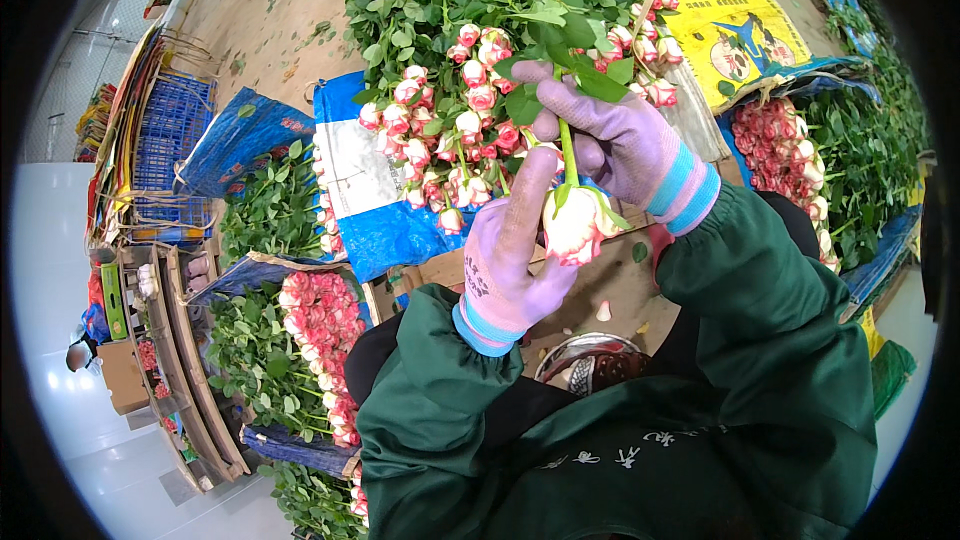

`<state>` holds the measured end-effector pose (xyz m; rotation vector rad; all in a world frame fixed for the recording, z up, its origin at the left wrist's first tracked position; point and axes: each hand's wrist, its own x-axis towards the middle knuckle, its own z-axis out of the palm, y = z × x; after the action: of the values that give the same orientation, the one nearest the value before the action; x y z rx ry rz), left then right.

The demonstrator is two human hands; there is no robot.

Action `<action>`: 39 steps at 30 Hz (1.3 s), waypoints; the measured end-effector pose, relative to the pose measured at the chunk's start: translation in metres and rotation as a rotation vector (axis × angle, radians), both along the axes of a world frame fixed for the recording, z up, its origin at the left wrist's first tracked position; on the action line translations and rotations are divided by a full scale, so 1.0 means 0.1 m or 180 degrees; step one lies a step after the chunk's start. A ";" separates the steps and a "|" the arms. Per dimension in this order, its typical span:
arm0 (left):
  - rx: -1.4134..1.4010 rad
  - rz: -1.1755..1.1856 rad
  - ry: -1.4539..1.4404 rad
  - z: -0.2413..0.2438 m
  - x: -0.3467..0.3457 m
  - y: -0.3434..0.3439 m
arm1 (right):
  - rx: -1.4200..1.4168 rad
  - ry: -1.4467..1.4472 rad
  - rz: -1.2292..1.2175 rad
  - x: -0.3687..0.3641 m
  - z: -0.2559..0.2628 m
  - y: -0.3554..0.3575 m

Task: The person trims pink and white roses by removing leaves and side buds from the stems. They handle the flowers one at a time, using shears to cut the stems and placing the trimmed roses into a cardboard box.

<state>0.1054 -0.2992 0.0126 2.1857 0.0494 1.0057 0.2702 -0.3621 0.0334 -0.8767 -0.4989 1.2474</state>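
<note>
A white rose with pink petal edges [574, 221] hangs head down in front of me. My right hand [619, 135], in a lilac glove with a blue-striped cuff, is shut on its green stem above the bloom. My left hand [510, 262], gloved alike, is at the bloom's left side, its index finger raised and its thumb by the lower petals. Whether the left fingers grip the bloom cannot be made out. Just beyond both hands lies a heap of leafy pink-and-white roses [469, 120], on blue and white woven sheeting [390, 240].
Wrapped rose bundles [322, 330] stand at my left, and another bundle [780, 157] at my right. A yellow printed sack [727, 22] lies beyond the heap. Between my knees sits a round container [589, 345]. Blue plastic crates [172, 142] and wooden shelving [187, 360] are farther left.
</note>
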 end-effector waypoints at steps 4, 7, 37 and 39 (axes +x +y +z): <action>-0.0575 -0.0121 -0.0065 -0.05 -0.01 -0.07 | 0.0098 0.0079 -0.0086 -0.01 0.02 -0.03; -0.0890 -0.0347 0.0300 -0.10 -0.11 -0.08 | 0.0156 0.0088 -0.0076 0.00 0.01 -0.04; 0.1195 -0.0777 0.2966 -0.55 -0.48 -0.49 | -0.1946 -0.6919 0.2401 0.07 -1.90 -0.61; 0.1211 -0.0945 0.3056 -0.60 -0.54 -0.54 | -0.2106 -0.6926 0.2624 0.06 -2.37 -0.73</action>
<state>0.0517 -0.3535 -0.0471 2.7214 -0.0271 -0.2789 0.2761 -0.4353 -0.2035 -2.6327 -2.3770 0.5365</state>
